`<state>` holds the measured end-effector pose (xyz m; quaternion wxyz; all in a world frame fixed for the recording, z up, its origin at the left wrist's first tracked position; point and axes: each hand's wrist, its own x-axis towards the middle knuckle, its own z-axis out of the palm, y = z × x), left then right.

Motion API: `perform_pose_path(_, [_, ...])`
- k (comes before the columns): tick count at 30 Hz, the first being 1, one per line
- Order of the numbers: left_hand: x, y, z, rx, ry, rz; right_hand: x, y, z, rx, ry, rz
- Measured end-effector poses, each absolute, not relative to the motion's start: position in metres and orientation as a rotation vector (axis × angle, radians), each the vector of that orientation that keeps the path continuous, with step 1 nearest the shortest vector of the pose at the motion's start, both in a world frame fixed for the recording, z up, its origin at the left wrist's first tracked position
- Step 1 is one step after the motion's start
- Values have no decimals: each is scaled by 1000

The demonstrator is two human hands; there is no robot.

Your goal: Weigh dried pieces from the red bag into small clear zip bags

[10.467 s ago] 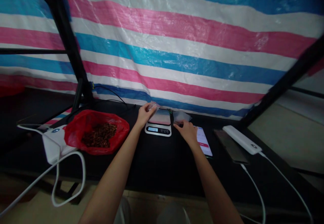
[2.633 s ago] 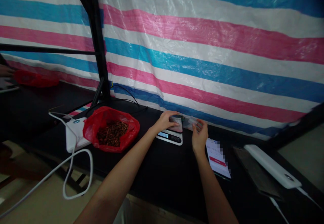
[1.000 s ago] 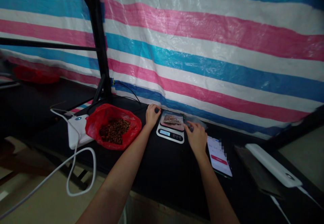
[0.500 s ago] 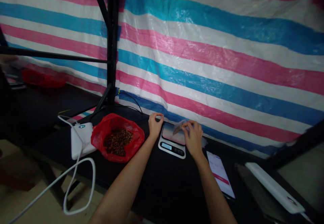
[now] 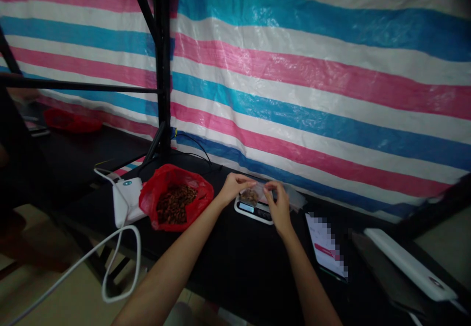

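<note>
At the far left, on a neighbouring black surface, lies a red bag (image 5: 71,121), well apart from the work area. A black upright post (image 5: 162,61) rises in front of the striped pink, blue and white tarpaulin (image 5: 312,70) that forms the backdrop. On the black table (image 5: 228,252), a white power bank (image 5: 127,201) lies with a white cable (image 5: 121,262) looping off the table's near edge; just beside it, to its right, sits an open red plastic bag (image 5: 176,196) holding dark brown pieces. Next comes the left hand (image 5: 231,188), whose thumb and fingers are pinched onto the left end of a small clear pouch (image 5: 253,194) with a little brown material inside. The pouch is held between both hands just above the platform of a small digital scale (image 5: 255,209); whether it touches the platform cannot be told. The right hand (image 5: 278,203) pinches the right end of the same pouch, fingers curled closed on it. Behind the right hand lies further clear plastic (image 5: 294,199). Farther right, a lit phone (image 5: 326,252) lies flat on the table, then a dark flat device (image 5: 382,272) and, at the far right, a long white power bank (image 5: 408,269).
</note>
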<state>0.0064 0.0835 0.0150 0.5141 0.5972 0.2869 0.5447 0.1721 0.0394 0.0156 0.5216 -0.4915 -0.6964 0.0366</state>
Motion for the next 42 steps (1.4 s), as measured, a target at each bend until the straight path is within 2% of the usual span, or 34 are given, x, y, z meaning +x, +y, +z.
perform_pose_path(5, [19,76,17,1438,850,1446,177,41,15,-1205,-1555,364])
perform_pose_path(11, [20,73,18,1392,844,1519,180,38,15,-1278,-1507,241])
perform_pose_path(17, [20,76,14,1387,804,1434,183,38,14,-1294,-1415,242])
perform_pose_path(25, [22,72,13,1351,864,1546,177,37,12,-1295,-1420,222])
perform_pose_path(42, [26,63,7,1757,1163,1563,174,42,-1,-1328,-1519,313])
